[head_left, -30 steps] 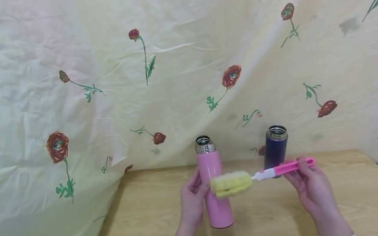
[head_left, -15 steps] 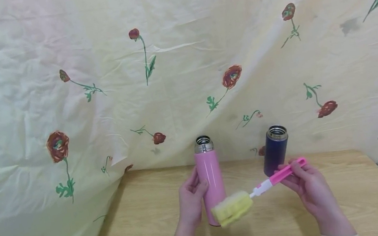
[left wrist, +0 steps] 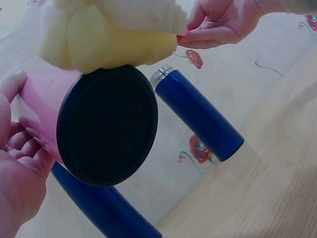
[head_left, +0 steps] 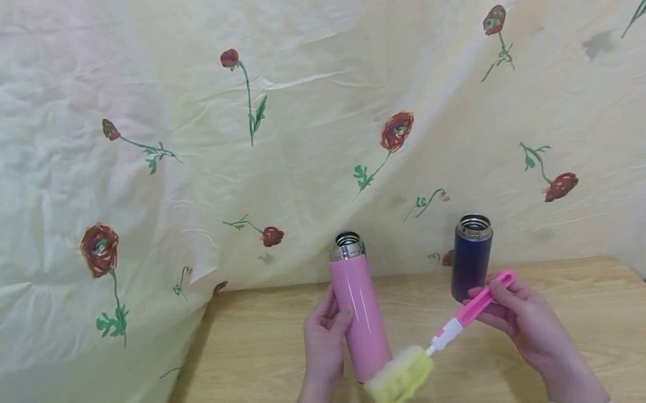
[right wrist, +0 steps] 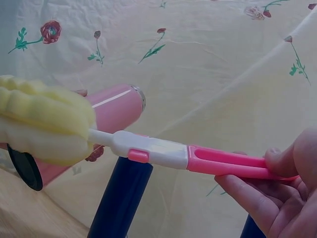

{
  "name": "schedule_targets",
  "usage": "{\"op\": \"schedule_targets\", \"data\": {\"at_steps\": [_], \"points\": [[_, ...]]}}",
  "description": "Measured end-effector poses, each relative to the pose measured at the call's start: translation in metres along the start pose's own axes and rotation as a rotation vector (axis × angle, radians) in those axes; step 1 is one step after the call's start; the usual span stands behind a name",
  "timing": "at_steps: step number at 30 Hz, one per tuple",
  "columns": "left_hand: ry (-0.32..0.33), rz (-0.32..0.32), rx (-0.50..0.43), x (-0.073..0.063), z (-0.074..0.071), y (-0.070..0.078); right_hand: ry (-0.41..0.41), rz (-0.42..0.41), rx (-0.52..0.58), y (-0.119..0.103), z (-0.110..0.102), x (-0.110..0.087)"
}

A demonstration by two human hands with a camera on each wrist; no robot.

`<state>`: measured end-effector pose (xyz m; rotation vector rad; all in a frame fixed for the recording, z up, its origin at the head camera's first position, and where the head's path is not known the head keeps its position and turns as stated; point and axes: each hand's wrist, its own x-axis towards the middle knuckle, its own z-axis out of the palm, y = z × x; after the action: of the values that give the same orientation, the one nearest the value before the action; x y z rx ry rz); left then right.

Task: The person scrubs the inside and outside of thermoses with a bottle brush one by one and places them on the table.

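Note:
My left hand (head_left: 325,345) grips a pink thermos bottle (head_left: 362,322) by its side, fingers behind and thumb in front. The bottle is held off the table, its dark base (left wrist: 109,126) facing the left wrist camera. In my right hand (head_left: 530,331) a bottle brush (head_left: 473,308) is pinched by its pink handle (right wrist: 228,162). Its yellow and white sponge head (head_left: 400,379) lies against the pink bottle's lower end in the left wrist view. Behind the right hand stands a dark blue thermos bottle (head_left: 472,259), open at the top.
A second blue bottle (right wrist: 121,198) stands behind the pink one, mostly hidden in the head view. The wooden table (head_left: 250,382) meets a cream curtain (head_left: 306,176) with printed flowers at the back and left.
The brush head has moved down the pink bottle from its middle to its base, and the brush has tilted. The pink bottle has shifted slightly left and up.

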<state>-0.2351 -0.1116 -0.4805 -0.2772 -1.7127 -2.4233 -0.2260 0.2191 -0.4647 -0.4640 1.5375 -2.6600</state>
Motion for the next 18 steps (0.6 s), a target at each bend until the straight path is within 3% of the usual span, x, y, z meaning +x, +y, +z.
{"op": "schedule_targets", "data": {"at_steps": [4,10,18], "points": [[0.007,-0.006,0.005,0.0002,0.0011,0.0001,-0.014,0.010,-0.012,-0.0003,-0.0008,0.0001],[-0.022,-0.003,0.025,-0.0009,0.0028,0.0006,0.042,0.008,0.025,-0.0005,-0.0027,0.0025],[-0.097,0.007,0.055,-0.0032,0.0022,-0.0018,0.086,-0.027,0.333,-0.0032,-0.0051,0.0021]]}}
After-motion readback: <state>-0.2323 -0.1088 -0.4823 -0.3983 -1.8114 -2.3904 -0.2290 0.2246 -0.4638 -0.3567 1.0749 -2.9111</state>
